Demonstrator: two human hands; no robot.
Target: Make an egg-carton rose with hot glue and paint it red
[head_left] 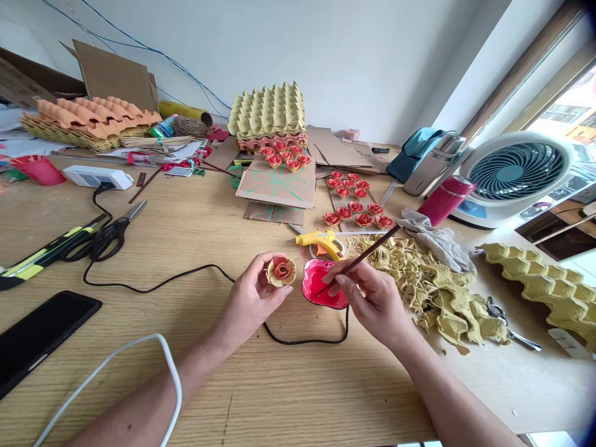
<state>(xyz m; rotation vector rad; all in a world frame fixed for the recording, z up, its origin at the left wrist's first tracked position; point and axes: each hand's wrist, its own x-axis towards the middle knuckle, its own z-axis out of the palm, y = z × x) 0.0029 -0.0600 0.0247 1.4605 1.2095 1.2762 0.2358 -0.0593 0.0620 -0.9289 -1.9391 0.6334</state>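
My left hand [258, 295] is closed around a paper-pulp flower [281, 271], its centre red and its outer petals pale yellow. Between the thumb and fingers of my right hand [367, 295] is a dark-handled paintbrush [372, 247]. The brush's tip dips into a scallop-edged dish [308, 294] of red paint, just right of the flower. A yellow hot glue gun [321, 241] lies right behind the dish, over a roll of tape. Red-painted flowers [363, 220] stand in rows further back, and several more [293, 165] sit on a cardboard piece [274, 186].
Egg-carton scraps [400, 267] and small scissors [516, 329] lie at right, near an egg tray [544, 282], a pink bottle [447, 198] and a fan [516, 174]. Large black scissors [112, 239], a phone [44, 338] and a power strip [99, 177] occupy the left. A black cord [158, 288] crosses the table.
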